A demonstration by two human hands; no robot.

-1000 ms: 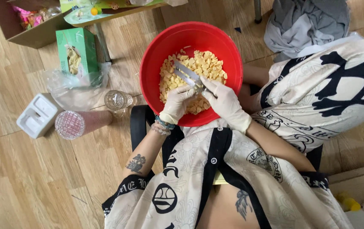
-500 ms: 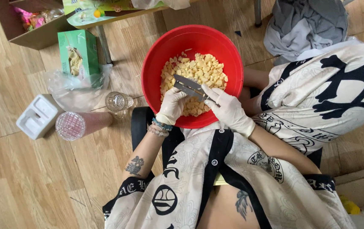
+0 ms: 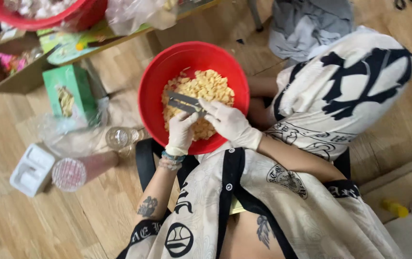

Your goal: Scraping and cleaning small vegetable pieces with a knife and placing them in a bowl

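Observation:
A red round bowl (image 3: 158, 86) sits on the wooden floor between my knees, half full of pale yellow cut pieces (image 3: 211, 86). Both hands wear white gloves and work over the bowl. My right hand (image 3: 230, 124) grips a flat metal blade (image 3: 182, 102) that points left across the pile. My left hand (image 3: 182, 132) is closed just below the blade, apparently on a small yellow piece, though what it holds is hidden. A beaded bracelet rings my left wrist.
Left of the bowl stand a green carton (image 3: 69, 93), crumpled clear plastic (image 3: 66, 132), a glass jar (image 3: 119, 137), a pink-lidded bottle (image 3: 69, 175) and a white tray (image 3: 33, 170). A second red bowl (image 3: 47, 12) and cardboard box are top left. Grey cloth (image 3: 311, 24) lies beyond.
The view has shifted, so the bowl sits lower and a second red bowl appears top left. The blade has turned flatter and my hands have stayed over the pile.

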